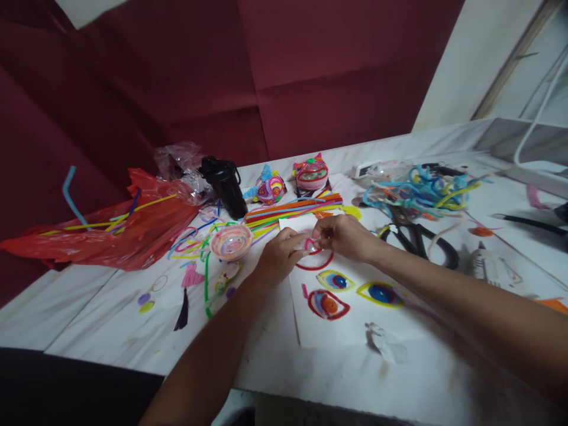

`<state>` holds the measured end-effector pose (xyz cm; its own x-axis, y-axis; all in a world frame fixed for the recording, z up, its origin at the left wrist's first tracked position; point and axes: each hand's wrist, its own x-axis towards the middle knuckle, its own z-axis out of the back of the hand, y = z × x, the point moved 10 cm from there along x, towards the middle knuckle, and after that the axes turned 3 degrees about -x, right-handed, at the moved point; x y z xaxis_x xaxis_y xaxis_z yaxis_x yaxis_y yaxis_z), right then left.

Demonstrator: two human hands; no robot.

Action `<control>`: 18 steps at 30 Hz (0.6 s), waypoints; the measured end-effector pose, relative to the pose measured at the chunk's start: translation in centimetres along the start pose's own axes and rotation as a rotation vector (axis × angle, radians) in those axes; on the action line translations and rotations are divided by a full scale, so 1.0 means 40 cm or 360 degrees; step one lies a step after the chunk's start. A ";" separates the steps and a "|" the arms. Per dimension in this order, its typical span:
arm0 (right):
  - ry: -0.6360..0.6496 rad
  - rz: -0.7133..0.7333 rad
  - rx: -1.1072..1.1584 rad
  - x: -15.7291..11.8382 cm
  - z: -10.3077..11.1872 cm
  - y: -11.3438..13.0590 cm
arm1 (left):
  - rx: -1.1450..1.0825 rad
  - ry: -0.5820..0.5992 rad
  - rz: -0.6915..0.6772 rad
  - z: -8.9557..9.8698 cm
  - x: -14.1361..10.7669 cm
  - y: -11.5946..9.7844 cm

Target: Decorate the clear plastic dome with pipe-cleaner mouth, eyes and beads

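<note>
Both my hands meet over a white sheet of paper (319, 331). A short curled pink pipe cleaner (309, 244) shows between their fingertips. My left hand (280, 253) pinches at its left side, and my right hand (339, 235) grips it from the right with bent fingers. Just under them, a red pipe cleaner curve (317, 264) lies on the paper, partly hidden by the hands. Closer to me are several eye-shaped pieces of coiled pipe cleaner: a yellow-edged one (336, 280), a blue-centred one (380, 293) and a red one with an orange middle (329, 305).
Pipe cleaners (297, 208) lie bundled behind my hands, with a colourful bowl (231, 242) at left. Further back stand a black bottle (225, 188) and two decorated figures. Black-handled scissors (417, 239) and a tangled pipe cleaner heap (421, 192) lie right; a red plastic bag (133, 228) sits left.
</note>
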<state>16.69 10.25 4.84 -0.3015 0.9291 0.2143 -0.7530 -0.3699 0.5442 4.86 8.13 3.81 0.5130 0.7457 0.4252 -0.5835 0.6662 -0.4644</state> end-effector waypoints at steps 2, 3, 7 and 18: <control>-0.0018 0.0009 -0.0013 0.001 0.002 0.000 | -0.0018 -0.0024 0.0006 0.005 0.001 -0.001; -0.0025 0.0017 -0.0019 0.001 0.003 0.000 | -0.0031 -0.0030 0.0004 0.005 0.001 -0.002; -0.0062 0.0075 -0.0046 0.001 0.003 0.004 | -0.0083 -0.0061 -0.0019 0.007 0.001 -0.003; -0.0073 0.0402 -0.0128 -0.011 -0.007 0.041 | -0.0165 -0.0067 0.0052 0.008 0.000 0.010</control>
<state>15.42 9.25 5.42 -0.4606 0.8057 0.3725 -0.7018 -0.5875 0.4030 4.42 8.42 3.88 0.4667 0.7674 0.4397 -0.5300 0.6407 -0.5556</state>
